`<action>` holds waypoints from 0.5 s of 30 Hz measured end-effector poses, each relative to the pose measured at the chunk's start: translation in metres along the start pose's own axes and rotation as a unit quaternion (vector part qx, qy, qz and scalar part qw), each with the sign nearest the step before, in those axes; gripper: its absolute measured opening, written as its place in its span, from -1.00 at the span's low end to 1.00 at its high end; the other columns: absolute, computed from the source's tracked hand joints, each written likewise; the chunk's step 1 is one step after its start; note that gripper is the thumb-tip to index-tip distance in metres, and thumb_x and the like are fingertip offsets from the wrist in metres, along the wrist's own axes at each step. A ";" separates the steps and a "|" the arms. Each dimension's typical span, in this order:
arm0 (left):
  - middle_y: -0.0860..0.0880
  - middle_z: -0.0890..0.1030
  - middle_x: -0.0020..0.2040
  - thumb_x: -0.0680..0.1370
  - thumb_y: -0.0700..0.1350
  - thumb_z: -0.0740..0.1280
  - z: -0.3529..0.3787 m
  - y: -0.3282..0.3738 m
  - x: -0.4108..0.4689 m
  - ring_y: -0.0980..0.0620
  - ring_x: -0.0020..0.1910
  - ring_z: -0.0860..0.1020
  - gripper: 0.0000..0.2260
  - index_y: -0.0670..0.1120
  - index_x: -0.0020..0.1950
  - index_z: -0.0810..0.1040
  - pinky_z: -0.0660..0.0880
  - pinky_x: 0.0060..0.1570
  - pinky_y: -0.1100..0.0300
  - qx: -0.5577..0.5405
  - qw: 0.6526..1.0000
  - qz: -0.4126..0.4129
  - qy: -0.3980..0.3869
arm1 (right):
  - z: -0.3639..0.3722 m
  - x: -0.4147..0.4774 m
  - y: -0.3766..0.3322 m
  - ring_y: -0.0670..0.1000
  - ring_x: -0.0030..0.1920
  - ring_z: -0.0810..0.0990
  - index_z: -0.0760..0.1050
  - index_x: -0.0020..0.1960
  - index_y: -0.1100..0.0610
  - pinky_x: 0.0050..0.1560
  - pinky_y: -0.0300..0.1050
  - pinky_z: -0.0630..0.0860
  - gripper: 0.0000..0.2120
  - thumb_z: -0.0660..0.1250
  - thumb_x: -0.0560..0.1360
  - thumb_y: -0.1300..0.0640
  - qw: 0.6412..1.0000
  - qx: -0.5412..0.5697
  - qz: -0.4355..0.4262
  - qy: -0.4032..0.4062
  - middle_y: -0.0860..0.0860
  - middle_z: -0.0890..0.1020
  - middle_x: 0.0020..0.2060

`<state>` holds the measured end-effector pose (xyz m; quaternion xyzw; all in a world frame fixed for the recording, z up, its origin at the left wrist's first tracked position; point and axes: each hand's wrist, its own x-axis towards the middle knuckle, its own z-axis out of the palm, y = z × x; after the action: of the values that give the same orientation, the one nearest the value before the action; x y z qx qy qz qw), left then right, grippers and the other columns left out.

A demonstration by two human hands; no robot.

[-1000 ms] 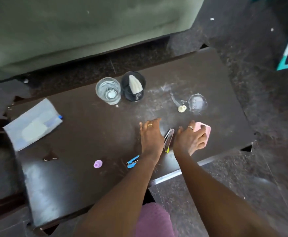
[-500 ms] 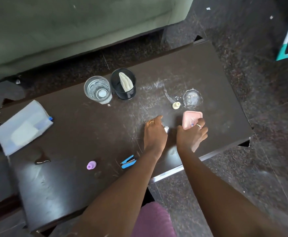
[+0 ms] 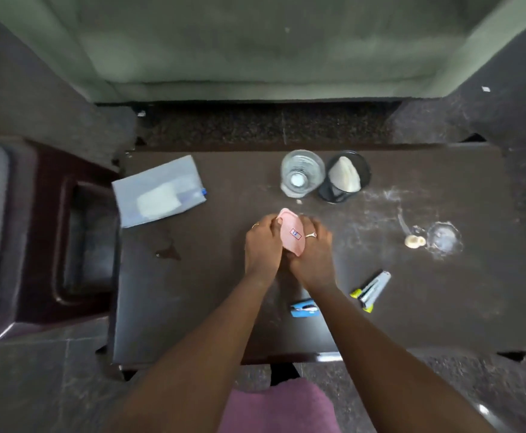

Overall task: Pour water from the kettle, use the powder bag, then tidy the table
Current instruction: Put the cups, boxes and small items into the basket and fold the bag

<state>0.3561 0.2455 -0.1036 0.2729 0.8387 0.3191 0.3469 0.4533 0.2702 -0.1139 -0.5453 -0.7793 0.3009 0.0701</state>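
A small pink case [image 3: 292, 237] with a little label is held above the middle of the dark table [image 3: 443, 314]. My left hand [image 3: 263, 245] grips its left side and my right hand [image 3: 313, 253] grips its right side. A clear powder bag [image 3: 158, 190] with white powder inside lies flat at the table's left edge. A glass of water [image 3: 301, 177] stands at the back, next to a black mesh cup [image 3: 344, 177] with a white wedge in it. No kettle is in view.
White powder smears and a wet ring [image 3: 443, 239] mark the right part of the table, beside a small cream lump [image 3: 414, 242]. A grey-and-yellow stapler [image 3: 371, 290] and a blue clip [image 3: 304, 309] lie near the front edge. A dark stool [image 3: 46, 232] stands left; a green sofa [image 3: 255, 45] behind.
The pink case has gone from the table's right side to the middle, now in both hands. My left hand has let go of the grey-and-yellow stapler. The view has swung left.
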 end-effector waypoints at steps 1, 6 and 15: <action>-0.18 0.65 0.06 0.58 -0.11 0.21 -0.018 -0.010 0.005 -0.17 0.04 0.58 -0.78 -0.13 0.14 0.57 0.44 0.02 0.09 -0.013 0.999 -0.019 0.026 | 0.007 0.004 -0.017 0.25 0.26 0.34 0.34 0.37 0.20 0.23 -0.12 0.17 -0.38 0.35 0.33 0.20 1.000 0.006 -0.009 -0.016 0.26 0.41 0.27; -0.19 0.66 0.02 0.58 -0.14 0.24 -0.106 -0.040 0.024 -0.16 -0.01 0.60 -0.81 -0.17 0.07 0.59 0.45 -0.04 0.11 -0.084 0.974 -0.094 0.188 | 0.042 0.021 -0.111 0.21 0.26 0.27 0.32 0.42 0.08 0.18 -0.33 0.15 -0.38 0.26 0.36 0.33 0.995 0.062 -0.066 -0.040 0.28 0.30 0.26; -0.22 0.63 0.07 0.58 -0.10 0.22 -0.289 -0.087 0.048 -0.17 0.09 0.55 -0.78 -0.20 0.09 0.55 0.34 0.00 0.18 -0.211 0.842 -0.212 0.449 | 0.097 0.033 -0.319 0.10 0.15 0.51 0.27 0.40 0.15 0.20 -0.03 0.46 -0.42 0.31 0.41 0.28 0.956 0.219 -0.143 -0.136 0.15 0.48 0.21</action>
<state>0.0876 0.1216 -0.0252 -0.1642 0.8526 0.4944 0.0404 0.1402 0.1903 -0.0260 -0.3536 -0.7663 0.5221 0.1236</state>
